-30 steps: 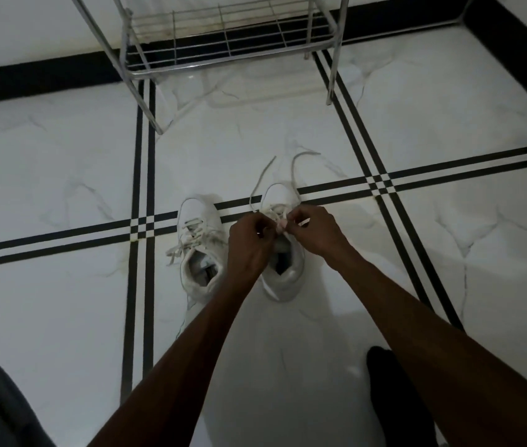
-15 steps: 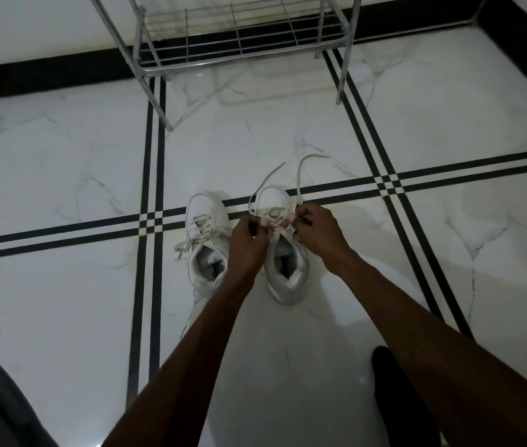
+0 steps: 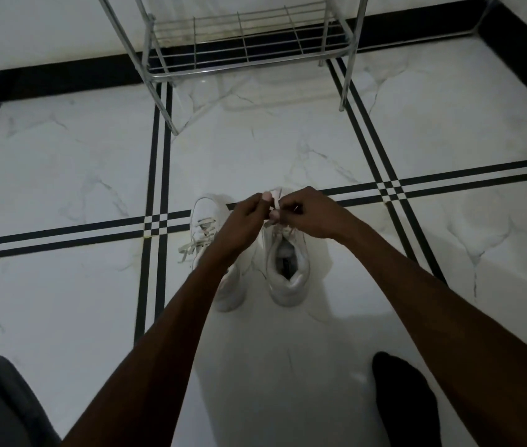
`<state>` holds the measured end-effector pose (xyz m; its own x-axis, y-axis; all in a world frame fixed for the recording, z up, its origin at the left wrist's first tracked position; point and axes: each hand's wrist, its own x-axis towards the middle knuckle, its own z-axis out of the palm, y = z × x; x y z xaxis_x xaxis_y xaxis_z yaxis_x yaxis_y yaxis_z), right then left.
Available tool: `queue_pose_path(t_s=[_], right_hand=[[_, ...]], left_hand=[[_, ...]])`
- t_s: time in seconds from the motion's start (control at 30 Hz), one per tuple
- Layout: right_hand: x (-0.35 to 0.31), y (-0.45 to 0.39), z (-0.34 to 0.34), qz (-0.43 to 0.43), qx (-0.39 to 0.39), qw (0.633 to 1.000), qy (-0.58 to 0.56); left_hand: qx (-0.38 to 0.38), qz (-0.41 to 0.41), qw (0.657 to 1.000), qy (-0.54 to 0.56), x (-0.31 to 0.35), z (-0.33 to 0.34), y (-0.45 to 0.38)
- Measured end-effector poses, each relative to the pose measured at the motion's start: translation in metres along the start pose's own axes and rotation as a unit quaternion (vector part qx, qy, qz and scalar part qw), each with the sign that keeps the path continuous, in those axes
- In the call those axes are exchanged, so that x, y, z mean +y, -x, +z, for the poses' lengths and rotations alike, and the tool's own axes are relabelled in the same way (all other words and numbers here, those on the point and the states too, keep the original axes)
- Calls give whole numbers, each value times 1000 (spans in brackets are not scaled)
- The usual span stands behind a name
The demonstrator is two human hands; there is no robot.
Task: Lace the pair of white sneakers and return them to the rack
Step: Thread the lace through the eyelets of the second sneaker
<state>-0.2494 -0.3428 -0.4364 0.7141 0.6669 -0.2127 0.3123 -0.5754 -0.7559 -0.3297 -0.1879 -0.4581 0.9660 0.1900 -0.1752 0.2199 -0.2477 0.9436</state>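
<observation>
Below the chrome wire shoe rack, whose upper part is cut off at the frame's top, two white leather sneakers stand side by side on the white marble floor with black stripes. Over the toe of the right sneaker, the left hand and right hand meet, each grip pinched shut on its flat white lace; the toe is hidden behind them. Beside it, the left sneaker is partly covered by the left forearm, loose lace ends trailing. One dark foot shows nearest the camera.
</observation>
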Motion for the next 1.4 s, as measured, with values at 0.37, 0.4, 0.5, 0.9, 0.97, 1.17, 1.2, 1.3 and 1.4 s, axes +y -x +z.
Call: queue_pose_path(t_s=[0.37,0.4,0.5,0.9,0.97,1.17,1.2,1.3,1.4], right_hand=[[17,-5,1,13,197,980,-36],[19,-5,1,28,192,977,-93],[23,-1,3,49,162,954,-248],[71,11,13,375,146,868,-291],[85,19,22,386,163,879,-229],[68,24,11,212,194,957,-36],[63,23,10,162,174,971,-35],[55,19,19,77,51,996,4],[57,16,29,63,75,995,25]], left_hand=[[68,-26,997,12,-16,20,-7],[69,-16,997,-42,-20,17,-9],[69,3,960,-273,-37,7,-18],[213,-78,845,-484,-42,-55,19],[207,-114,835,-497,-51,-55,27],[194,24,853,-484,-42,-15,16],[142,41,862,-485,-38,-5,14],[32,36,885,-463,-35,19,14],[54,2,887,-459,-34,23,13]])
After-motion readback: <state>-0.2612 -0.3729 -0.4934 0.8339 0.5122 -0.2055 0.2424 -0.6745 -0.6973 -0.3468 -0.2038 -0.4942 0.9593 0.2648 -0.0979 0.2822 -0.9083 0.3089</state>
